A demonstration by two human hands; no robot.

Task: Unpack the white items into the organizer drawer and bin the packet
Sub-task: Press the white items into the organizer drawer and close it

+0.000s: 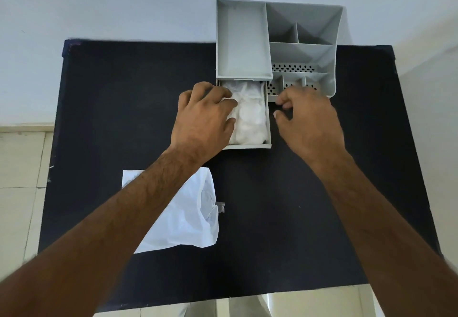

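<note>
**Pads in the drawer, packet yet to be binned**

Just above the centre of the frame, the pull-out drawer (pixel 268 118) of the grey plastic desk organizer (pixel 241 41) stands open on the dark blue cloth-covered table (pixel 124 88), and it is packed with round white pad-like items (pixel 250 121); some thin white wrapping shows at its far end. The left hand (pixel 203 118) lies palm-down over the drawer's left side, fingers curled onto the white items – pressing or settling them, it seems, though whether it actually grips any cannot be told. The right hand (pixel 307 118) hovers just to the right of the drawer, in front of the organizer's small perforated compartments, fingers loosely bent and holding nothing.

The crumpled white plastic packet (pixel 188 215) lies flat in the lower left of the frame, partly under the left forearm and well apart from the drawer. It looks emptied.

The unpacking step appears close to done. The next move likely calls for freeing the left hand, pushing the drawer in, then picking up the packet – no bin is in view, so its place cannot be judged
</note>
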